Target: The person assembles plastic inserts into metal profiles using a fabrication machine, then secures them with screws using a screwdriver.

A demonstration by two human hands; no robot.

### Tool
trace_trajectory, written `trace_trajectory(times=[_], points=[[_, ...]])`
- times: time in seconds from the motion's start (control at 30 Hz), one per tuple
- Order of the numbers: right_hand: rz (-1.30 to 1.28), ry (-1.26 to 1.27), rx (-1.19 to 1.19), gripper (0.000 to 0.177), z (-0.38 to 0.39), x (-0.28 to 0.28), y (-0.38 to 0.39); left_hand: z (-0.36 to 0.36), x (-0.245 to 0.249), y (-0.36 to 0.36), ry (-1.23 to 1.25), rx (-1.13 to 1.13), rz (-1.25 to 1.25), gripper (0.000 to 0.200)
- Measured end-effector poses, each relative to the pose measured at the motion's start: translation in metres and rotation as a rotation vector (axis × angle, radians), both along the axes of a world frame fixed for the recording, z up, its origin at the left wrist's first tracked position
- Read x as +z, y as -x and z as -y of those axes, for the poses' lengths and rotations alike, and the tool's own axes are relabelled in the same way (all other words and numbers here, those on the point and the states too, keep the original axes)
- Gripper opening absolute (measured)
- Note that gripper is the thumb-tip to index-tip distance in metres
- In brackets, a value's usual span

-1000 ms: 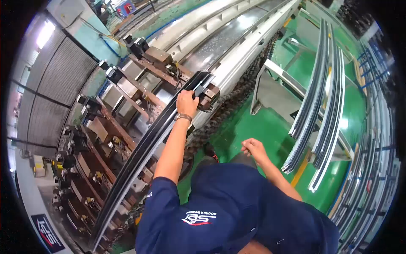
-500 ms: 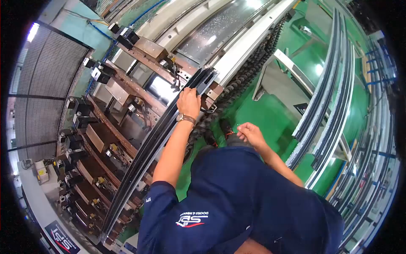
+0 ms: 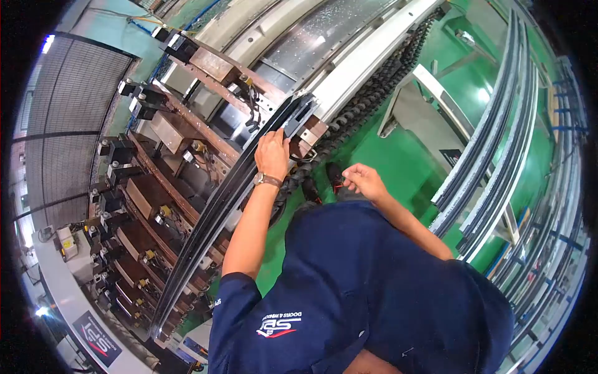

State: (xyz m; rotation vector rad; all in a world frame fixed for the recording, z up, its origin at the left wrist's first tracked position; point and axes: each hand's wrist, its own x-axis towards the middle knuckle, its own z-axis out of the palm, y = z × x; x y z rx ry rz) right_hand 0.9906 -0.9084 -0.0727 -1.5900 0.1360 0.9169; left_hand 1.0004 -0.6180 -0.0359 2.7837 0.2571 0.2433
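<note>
My left hand (image 3: 272, 154), with a watch on the wrist, is closed over a long black frame profile (image 3: 205, 227) near its upper end. The profile lies along the front of a machine bed and appears curved through the lens. Just past my fingertips is a grey block-like end piece (image 3: 300, 119) with a slot, beside a brown metal block (image 3: 313, 132). My right hand (image 3: 364, 181) hangs in front of my body above the green floor, away from the profile. Its fingers are curled and pinched together; anything between them is too small to make out.
Several brown clamp arms (image 3: 180, 134) with black blocks and wiring reach across the left side. A black cable chain (image 3: 367, 93) runs beside the white rail (image 3: 367, 59). On the right, long profiles (image 3: 479, 137) rest on a stand, with racks of more profiles (image 3: 560, 206) beyond.
The view has shifted slightly. My left hand sits a little further from the profile's upper end, its fingers still over it. My right hand has risen slightly, its fingers still curled.
</note>
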Motion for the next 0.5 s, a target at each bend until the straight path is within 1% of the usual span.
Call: trace_trajectory(times=[0.1, 0.23, 0.3, 0.33, 0.43, 0.5], points=[[0.007, -0.005, 0.026, 0.022, -0.006, 0.006, -0.007, 0.001, -0.003, 0.002, -0.028, -0.013, 0.038, 0.03], [0.173, -0.12, 0.005, 0.02, -0.039, 0.005, -0.04, 0.001, -0.008, 0.002, -0.027, -0.018, 0.086, 0.029], [0.235, -0.073, 0.007, 0.022, -0.066, 0.009, -0.063, 0.001, -0.012, 0.002, -0.046, -0.025, 0.125, 0.028], [0.256, -0.071, -0.006, 0.022, -0.08, 0.01, -0.075, 0.002, -0.009, 0.0, -0.048, -0.023, 0.102, 0.028], [0.535, 0.098, 0.048, 0.022, -0.112, 0.023, -0.1, 0.004, -0.003, 0.0, -0.034, -0.003, 0.017, 0.029], [0.542, 0.169, 0.09, 0.022, -0.127, 0.021, -0.112, 0.004, -0.005, 0.0, -0.045, -0.005, 0.043, 0.029]])
